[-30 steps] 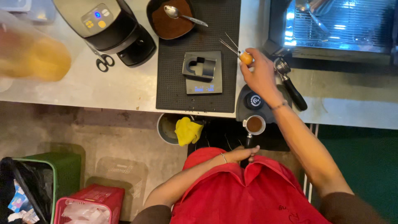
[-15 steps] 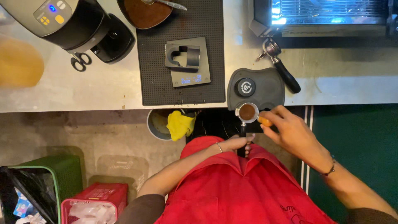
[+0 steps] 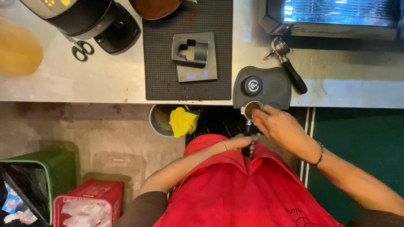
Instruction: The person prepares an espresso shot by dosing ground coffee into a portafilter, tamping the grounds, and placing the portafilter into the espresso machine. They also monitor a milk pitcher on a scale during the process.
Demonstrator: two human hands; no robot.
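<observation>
Right fingers: the fingertips (image 3: 260, 112) are bunched together over the rim of the portafilter basket (image 3: 251, 110); whether they pinch a small tool cannot be told, as the tips hide it.
Right hand: the right hand (image 3: 283, 129) lies just beside the basket, wrist toward the body. One second ago it was up on the counter near the second portafilter (image 3: 287, 69), holding an orange-tipped needle tool; it has since come down to the basket.
Left fingers: curled shut around the portafilter handle (image 3: 248, 133), just in front of the red apron (image 3: 248, 189).
Left hand: the left hand (image 3: 243, 142) holds the handle level at the counter edge, its position unchanged across the three frames.
Basket location: at the front edge of the dark tamping mat (image 3: 273, 90), brown grounds visible inside, touching the right fingertips.
Change, judged: the work has moved from fetching a tool to treating the grounds in the basket.
Nearby: round tamper (image 3: 251, 85) upright on the mat; scale (image 3: 195, 56) on the black mat (image 3: 160, 67); yellow cloth (image 3: 183, 122) over the knock bin (image 3: 158, 122); scissors (image 3: 82, 49); grinder (image 3: 94, 19).
</observation>
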